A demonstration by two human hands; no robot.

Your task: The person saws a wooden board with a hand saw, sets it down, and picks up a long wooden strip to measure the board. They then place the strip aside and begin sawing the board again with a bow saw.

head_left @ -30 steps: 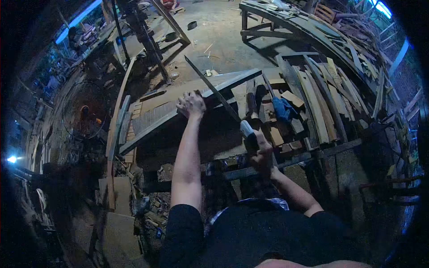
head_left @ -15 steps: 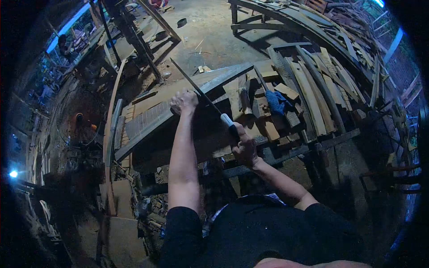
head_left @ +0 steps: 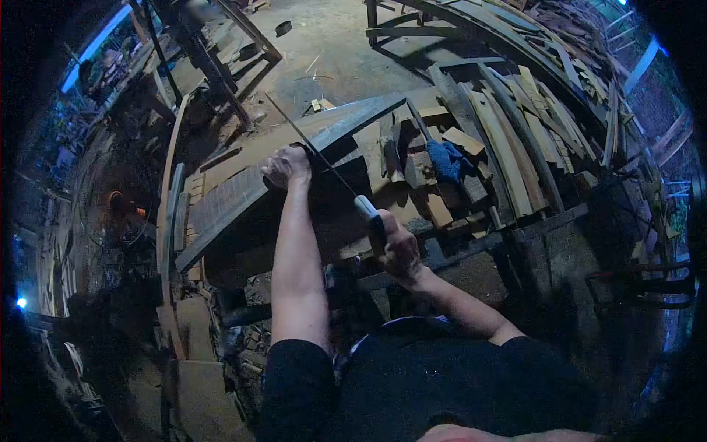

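Many planks point(head_left: 501, 151) line bench point(head_left: 560, 225), floor point(head_left: 324, 40) beyond; left hand point(head_left: 287, 166), fingers curled, on board point(head_left: 224, 222); right hand point(head_left: 398, 247) clenching saw point(head_left: 366, 207).

A scuffed floor point(head_left: 331, 48) lies dimly lit beside a long wooden table point(head_left: 412, 32) strewn with boards point(head_left: 565, 65), as a bright bluish-white light point(head_left: 20, 303) glows at far left.

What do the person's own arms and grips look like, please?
Short, dark, plain-looking sleeves cover the upper arms; the forearms below are bare. The left grip and right grip are human hands, with no gloves visible.
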